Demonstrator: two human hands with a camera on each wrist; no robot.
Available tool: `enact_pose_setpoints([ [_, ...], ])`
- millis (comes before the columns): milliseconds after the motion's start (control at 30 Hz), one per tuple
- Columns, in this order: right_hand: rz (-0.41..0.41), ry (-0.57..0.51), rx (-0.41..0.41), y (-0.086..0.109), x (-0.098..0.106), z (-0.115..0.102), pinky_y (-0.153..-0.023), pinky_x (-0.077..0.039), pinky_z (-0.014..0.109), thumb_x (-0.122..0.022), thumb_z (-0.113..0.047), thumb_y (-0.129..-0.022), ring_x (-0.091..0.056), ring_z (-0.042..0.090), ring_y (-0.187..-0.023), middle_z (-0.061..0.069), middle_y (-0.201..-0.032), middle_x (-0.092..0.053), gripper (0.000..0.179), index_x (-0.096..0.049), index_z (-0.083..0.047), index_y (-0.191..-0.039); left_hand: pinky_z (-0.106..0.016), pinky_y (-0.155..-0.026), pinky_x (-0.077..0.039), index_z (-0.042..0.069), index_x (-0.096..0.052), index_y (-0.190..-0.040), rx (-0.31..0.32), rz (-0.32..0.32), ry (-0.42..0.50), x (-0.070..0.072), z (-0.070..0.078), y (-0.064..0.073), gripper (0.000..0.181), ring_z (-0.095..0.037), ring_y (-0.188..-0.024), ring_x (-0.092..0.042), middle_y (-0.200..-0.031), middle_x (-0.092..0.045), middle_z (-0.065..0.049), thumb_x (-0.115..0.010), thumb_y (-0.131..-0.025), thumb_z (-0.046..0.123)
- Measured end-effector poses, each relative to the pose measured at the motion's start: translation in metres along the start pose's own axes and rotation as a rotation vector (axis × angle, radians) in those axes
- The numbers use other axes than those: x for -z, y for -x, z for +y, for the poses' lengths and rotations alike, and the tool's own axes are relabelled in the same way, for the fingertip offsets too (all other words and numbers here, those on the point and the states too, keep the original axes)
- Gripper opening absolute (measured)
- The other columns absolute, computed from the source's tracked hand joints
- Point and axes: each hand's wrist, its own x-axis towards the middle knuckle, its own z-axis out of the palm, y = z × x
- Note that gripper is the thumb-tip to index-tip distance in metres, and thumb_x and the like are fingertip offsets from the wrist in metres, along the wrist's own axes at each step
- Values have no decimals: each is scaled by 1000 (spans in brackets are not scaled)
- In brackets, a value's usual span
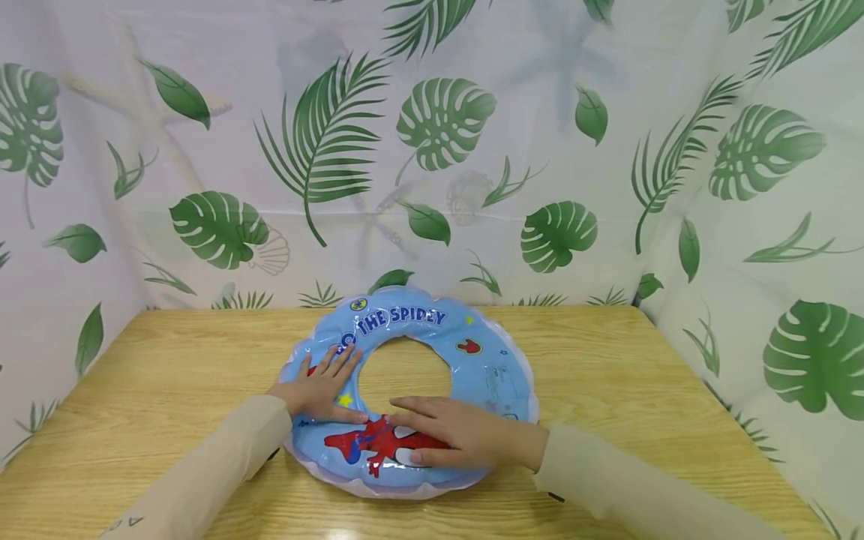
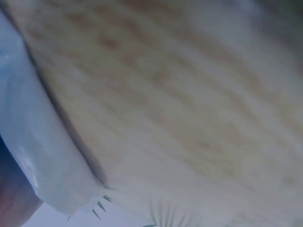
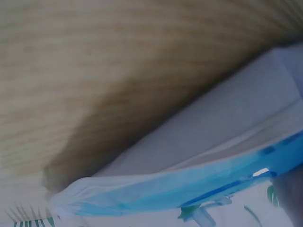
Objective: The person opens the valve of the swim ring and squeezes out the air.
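Observation:
A blue inflatable swim ring (image 1: pixel 496 375) with a red cartoon figure and the printed words "THE SPIDEY" lies flat on the wooden table. My left hand (image 1: pixel 320 390) rests on the ring's left side, fingers spread and straight. Across its near right part lies my right hand (image 1: pixel 466 431), fingers extended toward the left over the red figure. The left wrist view shows the ring's pale edge (image 2: pixel 52 137) at the left. In the right wrist view, the ring's blue side and white underside (image 3: pixel 203 142) stand out over the table, with a shadow beneath.
The wooden table (image 1: pixel 169 360) extends around the ring on all sides. A white cloth with green leaf prints (image 1: pixel 445 124) hangs behind the table and along both sides. Both forearms wear cream sleeves (image 1: pixel 223 457).

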Motion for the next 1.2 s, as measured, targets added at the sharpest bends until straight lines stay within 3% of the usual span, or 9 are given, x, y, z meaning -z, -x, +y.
enact_pose_setpoints([
  [233,-78,-38,115,8,-22,-1,-107,-16,61,-31,-56,-93,-6,30,-142,-9,-155,2,56,-11,-43,-144,-65,-106,3,13,0,-148,-14,31,-3,2,3,3,108,-36,-141,5,-155,2,-10,-50,-73,73],
  [500,-158,-48,87,11,-32,-3,-104,-4,68,-31,-61,-90,14,27,-142,-14,-153,11,57,-8,-49,-141,-64,-106,7,16,1,-148,-12,33,19,-7,-5,-6,114,-34,-141,8,-155,5,-7,-48,-67,80],
  [700,-182,9,80,11,-36,-4,-104,-2,68,-27,-60,-92,16,25,-141,-14,-154,10,54,-6,-50,-141,-64,-106,4,13,1,-148,-22,31,19,-1,1,1,111,-36,-141,6,-155,4,-10,-50,-71,75],
  [867,-182,69,78,10,-38,-5,-104,-3,67,-22,-61,-92,15,25,-141,-13,-154,10,52,-5,-51,-141,-66,-105,-2,10,-4,-148,-41,77,5,3,4,7,107,-39,-141,0,-155,-1,-13,-52,-74,71],
  [1200,-189,135,61,7,-44,-2,-106,-3,65,-17,-64,-90,17,21,-141,-15,-152,15,53,-1,-53,-139,-68,-103,-3,11,-9,-148,-116,138,75,1,-7,5,99,-40,-140,-2,-155,-4,-13,-51,-78,67],
])
